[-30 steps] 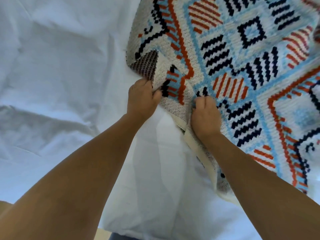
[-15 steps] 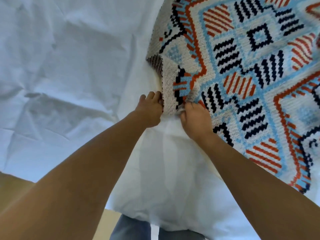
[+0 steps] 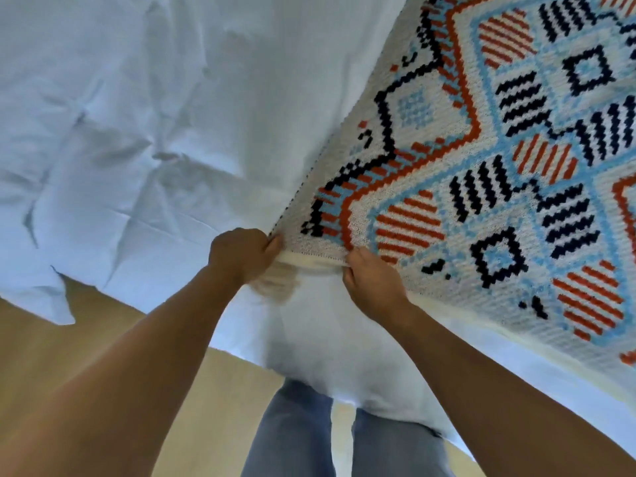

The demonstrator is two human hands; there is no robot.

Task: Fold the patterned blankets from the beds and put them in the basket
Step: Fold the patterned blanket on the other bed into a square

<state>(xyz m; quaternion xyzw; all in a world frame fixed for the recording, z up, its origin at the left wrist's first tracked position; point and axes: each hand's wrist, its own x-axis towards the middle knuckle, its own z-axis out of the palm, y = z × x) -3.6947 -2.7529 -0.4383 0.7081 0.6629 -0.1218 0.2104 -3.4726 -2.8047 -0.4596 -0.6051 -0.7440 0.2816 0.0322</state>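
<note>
The bed is covered by a crumpled white cotton sheet, which fills the left and centre of the view and hangs over the near edge of the bed.

A knitted blanket, patterned in cream, light blue, orange-red and navy geometric shapes, lies flat on the sheet across the right part of the bed. Its left edge runs diagonally from the top of the view down to the near edge of the bed, where its corner ends between the two hands.

A tan floor shows below the overhanging sheet. The person's legs in blue denim jeans stand against the near side of the bed.

The right hand is at the blanket's near edge, just right of the corner. Its grip is closed: the fingers are curled around the cream border of the blanket.

The left hand is at the corner itself. Its grip is also closed, pinching the end of the same border. The short stretch of border between the two hands is pulled straight.
</note>
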